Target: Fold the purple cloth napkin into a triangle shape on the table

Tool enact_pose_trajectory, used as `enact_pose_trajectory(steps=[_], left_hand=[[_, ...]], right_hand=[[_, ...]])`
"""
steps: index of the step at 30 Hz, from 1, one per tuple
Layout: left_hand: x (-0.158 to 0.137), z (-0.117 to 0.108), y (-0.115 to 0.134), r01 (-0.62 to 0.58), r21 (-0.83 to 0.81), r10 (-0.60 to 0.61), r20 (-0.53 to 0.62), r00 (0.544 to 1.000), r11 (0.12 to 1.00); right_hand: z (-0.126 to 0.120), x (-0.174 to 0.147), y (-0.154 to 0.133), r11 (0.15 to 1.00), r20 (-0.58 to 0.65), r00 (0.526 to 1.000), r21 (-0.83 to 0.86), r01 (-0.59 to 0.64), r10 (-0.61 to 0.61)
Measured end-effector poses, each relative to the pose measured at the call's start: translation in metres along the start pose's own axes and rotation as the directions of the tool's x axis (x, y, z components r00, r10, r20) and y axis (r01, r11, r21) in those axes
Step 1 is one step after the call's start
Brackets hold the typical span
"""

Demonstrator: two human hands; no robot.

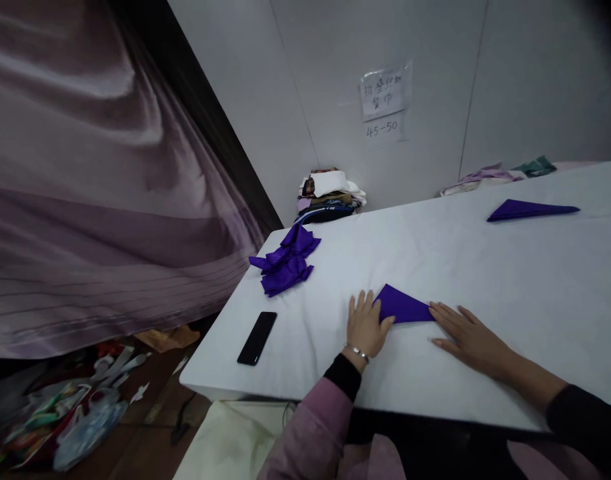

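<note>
Between flat hands, purple napkin (folded triangular)

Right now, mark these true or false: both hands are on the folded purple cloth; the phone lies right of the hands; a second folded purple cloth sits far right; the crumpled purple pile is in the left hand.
1. Both hands, left hand and right hand, touch the folded purple cloth: true.
2. The phone lies right of the hands: false, it lies left.
3. A second folded purple cloth sits far right: true.
4. The crumpled purple pile is held: false, it lies apart on the table.
</note>
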State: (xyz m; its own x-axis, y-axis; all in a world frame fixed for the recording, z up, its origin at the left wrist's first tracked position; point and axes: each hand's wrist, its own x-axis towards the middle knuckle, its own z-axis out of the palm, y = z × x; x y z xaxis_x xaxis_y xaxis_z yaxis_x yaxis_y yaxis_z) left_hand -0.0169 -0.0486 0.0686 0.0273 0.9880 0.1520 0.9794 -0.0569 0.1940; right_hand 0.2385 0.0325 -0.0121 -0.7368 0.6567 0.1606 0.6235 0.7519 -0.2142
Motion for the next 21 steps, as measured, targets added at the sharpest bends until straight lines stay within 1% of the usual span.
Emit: enact_pose_trajectory(steps=[2,4,6,8,11,13,15,16,18,19,21], left_hand=[[0.015,0.009,0.014,-0.060,-0.013,0.060,-0.005,0.998,0.998],[0.023,0.021,0.019,-0.050,-0.029,0.052,0.046,0.998,0.998],[0.025,0.033,0.017,0.011,-0.031,-0.007,0.104,0.995,0.999],[0.021,0.041,0.011,0.061,-0.022,-0.058,0.130,0.990,0.998],[0.016,0.045,0.004,0.072,0.006,-0.072,0.142,0.987,0.997],[0.014,0.046,0.003,0.061,0.025,-0.064,0.151,0.987,0.998],[0.015,0.048,0.003,0.048,0.040,-0.054,0.140,0.989,0.998],[0.015,0.049,0.003,0.048,0.047,-0.053,0.129,0.990,0.998],[0.016,0.051,0.003,0.040,0.066,-0.048,0.123,0.991,0.997],[0.017,0.053,0.003,0.024,0.081,-0.034,0.128,0.991,0.996],[0.017,0.054,0.003,-0.010,0.127,-0.006,0.124,0.992,0.992]], right_hand=[[-0.001,0.001,0.000,1.000,0.000,1.000,-0.008,-0.006,0.006],[-0.003,0.001,-0.001,1.000,0.024,1.000,-0.019,-0.015,0.016],[-0.004,0.001,-0.002,1.000,0.042,0.999,-0.021,-0.021,0.022],[-0.004,0.000,-0.001,1.000,0.046,0.999,-0.014,-0.021,0.022],[-0.004,-0.001,0.002,1.000,0.057,0.998,0.000,-0.026,0.026],[-0.009,0.002,-0.001,0.999,0.069,0.997,-0.004,-0.044,0.044],[-0.018,0.013,-0.013,0.999,0.042,0.998,-0.013,-0.043,0.044],[-0.024,0.021,-0.024,1.000,0.015,1.000,-0.010,-0.027,0.027],[-0.034,0.045,-0.052,0.999,-0.027,0.999,0.027,0.042,-0.041],[-0.037,0.058,-0.068,0.995,-0.023,0.997,0.066,0.080,-0.079],[-0.039,0.085,-0.096,0.978,0.055,0.988,0.158,0.134,-0.144]])
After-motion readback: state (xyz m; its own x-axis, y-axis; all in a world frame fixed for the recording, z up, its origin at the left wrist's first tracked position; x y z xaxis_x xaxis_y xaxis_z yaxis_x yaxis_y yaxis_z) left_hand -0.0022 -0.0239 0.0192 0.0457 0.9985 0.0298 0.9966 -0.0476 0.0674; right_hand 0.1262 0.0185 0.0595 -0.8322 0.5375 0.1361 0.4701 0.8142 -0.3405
